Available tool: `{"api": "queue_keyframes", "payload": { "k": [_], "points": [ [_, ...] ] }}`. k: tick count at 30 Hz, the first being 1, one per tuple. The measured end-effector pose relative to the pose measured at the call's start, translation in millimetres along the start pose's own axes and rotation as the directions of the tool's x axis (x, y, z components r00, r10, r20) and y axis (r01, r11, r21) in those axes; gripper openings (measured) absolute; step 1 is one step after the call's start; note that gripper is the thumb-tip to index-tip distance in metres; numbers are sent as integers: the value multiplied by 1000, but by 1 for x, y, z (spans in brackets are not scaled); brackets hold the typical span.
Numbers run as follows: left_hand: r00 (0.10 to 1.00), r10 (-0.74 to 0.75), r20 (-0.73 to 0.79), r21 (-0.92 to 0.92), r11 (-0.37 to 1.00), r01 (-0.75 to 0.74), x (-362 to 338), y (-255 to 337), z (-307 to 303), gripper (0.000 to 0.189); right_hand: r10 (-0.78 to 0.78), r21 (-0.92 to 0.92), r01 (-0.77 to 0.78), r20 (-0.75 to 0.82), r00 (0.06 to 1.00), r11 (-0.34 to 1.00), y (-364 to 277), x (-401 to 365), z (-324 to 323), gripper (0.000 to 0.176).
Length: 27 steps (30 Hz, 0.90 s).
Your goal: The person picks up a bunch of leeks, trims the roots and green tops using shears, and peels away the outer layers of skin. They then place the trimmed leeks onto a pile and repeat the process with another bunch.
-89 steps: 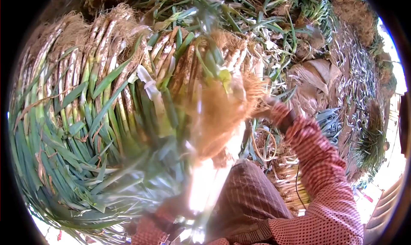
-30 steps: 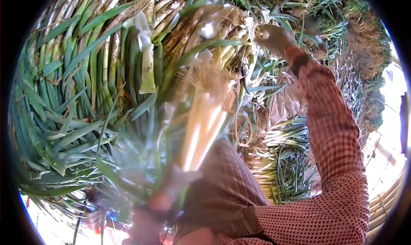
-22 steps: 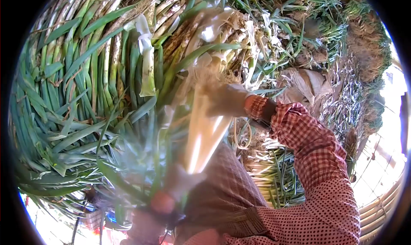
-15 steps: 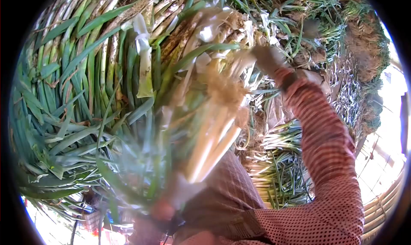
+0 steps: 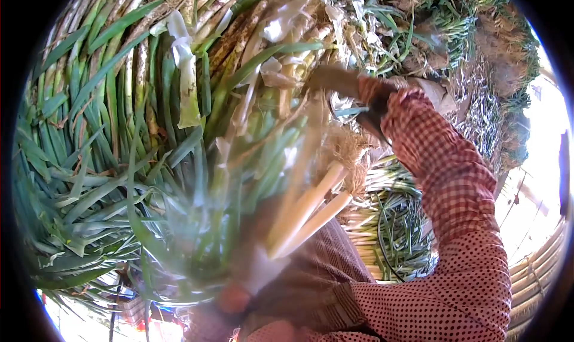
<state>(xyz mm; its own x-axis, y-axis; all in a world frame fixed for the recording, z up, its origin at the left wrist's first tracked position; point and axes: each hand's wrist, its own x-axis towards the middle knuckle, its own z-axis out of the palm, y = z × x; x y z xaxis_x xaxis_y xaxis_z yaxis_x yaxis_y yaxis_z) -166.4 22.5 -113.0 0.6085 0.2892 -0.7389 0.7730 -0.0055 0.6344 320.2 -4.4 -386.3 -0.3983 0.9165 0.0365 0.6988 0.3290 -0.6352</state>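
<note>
My left hand [image 5: 236, 297], blurred at the bottom centre, is closed around several leeks [image 5: 311, 210] with pale stems and brown roots pointing up to the right. My right hand [image 5: 341, 82] reaches in from the right, above those roots, beside a loose stalk and torn pale skins. Its fingers are smeared by motion, so what they hold, if anything, does not show. A large pile of green leeks [image 5: 78, 109] lies at the left.
Peeled bundles [image 5: 397, 216] lie to the right of my leg [image 5: 317, 252]. More green bundles [image 5: 454, 19] with roots stand at the upper right. A woven rim [image 5: 535, 279] curves along the lower right edge.
My right hand has moved left, over the roots of the held leeks. Pale stems in my left hand now stand more apart. The whole view has shifted slightly.
</note>
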Motion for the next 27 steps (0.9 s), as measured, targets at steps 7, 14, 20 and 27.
{"api": "queue_keyframes", "payload": {
  "k": [7, 14, 20, 27],
  "points": [
    [986, -106, 130, -324, 935, 143, 14, -32, -32, 79, 979, 269, -941, -59, 196, 204, -117, 23, -141, 41],
    [922, -52, 383, -564, 778, 278, 36, -47, -80, 79, 496, -292, -490, -57, 866, 822, -288, 98, -87, 73],
    [718, -127, 684, -541, 572, 617, 49, -41, -123, 78, -182, -448, 111, -120, 976, 887, -367, 170, 9, 40],
    [570, -194, 798, -479, 369, 796, 28, -27, -149, 78, 26, 138, 10, -259, 965, 990, -371, 197, 33, 17]
  ]
}}
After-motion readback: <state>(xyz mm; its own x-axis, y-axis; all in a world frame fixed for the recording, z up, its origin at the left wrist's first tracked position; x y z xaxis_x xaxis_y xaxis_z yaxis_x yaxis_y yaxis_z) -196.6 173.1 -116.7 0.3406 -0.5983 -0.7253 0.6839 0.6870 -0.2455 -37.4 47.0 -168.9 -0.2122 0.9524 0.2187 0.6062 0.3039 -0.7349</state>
